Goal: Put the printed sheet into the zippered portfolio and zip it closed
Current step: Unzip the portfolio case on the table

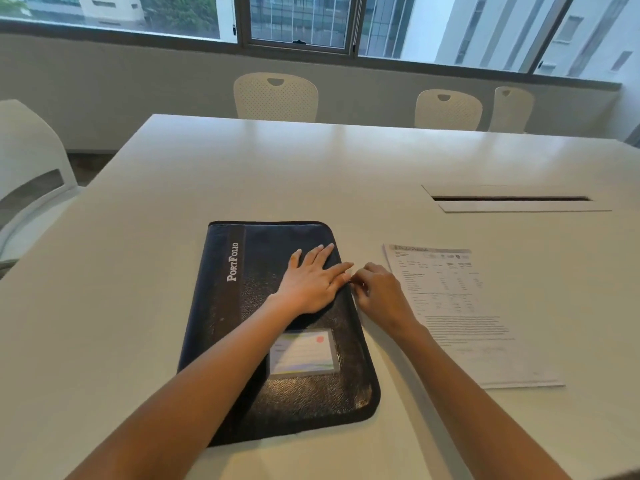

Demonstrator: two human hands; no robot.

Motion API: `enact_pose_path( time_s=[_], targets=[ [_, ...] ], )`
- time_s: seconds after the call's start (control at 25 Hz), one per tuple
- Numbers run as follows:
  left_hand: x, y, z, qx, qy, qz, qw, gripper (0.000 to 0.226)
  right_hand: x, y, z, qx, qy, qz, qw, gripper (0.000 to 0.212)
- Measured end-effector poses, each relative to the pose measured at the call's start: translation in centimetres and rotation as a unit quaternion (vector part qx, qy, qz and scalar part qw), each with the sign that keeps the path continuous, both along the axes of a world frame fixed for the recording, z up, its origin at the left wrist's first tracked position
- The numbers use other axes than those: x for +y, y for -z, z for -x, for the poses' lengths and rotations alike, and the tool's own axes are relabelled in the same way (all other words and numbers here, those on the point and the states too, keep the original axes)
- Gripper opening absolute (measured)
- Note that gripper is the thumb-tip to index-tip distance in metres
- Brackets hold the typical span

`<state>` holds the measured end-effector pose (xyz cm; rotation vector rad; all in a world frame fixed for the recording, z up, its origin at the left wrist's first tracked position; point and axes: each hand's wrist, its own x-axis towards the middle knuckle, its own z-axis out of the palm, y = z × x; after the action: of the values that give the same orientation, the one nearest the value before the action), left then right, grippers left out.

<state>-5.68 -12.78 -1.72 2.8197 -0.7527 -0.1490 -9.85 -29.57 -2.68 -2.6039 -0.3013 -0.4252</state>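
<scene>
Our right hand [377,292] curls its fingers at the portfolio's [242,306] right edge — whether they pinch the zipper pull, we cannot tell. Our left hand [311,282] lies flat, fingers spread, on the closed cover. The printed sheet [485,334] lies outside at 3 o'clock, on the white table [311,168].

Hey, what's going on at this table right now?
A person is working on a dark zippered portfolio lying flat on the white table. The left hand presses flat on its cover while the right hand pinches at its right edge, apparently at the zipper. The printed sheet lies on the table to the right, not yet inside.
</scene>
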Motion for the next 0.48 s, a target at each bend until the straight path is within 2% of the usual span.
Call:
enact_pose_path(
  time_s=[0.48],
  targets=[
    [-0.4, 1.1, -0.2, -0.041, -0.017, 0.029, 0.999, 0.046, -0.4, 0.1, 8.8, 0.015, 0.007, 0.014, 1.0, 0.007]
  ],
)
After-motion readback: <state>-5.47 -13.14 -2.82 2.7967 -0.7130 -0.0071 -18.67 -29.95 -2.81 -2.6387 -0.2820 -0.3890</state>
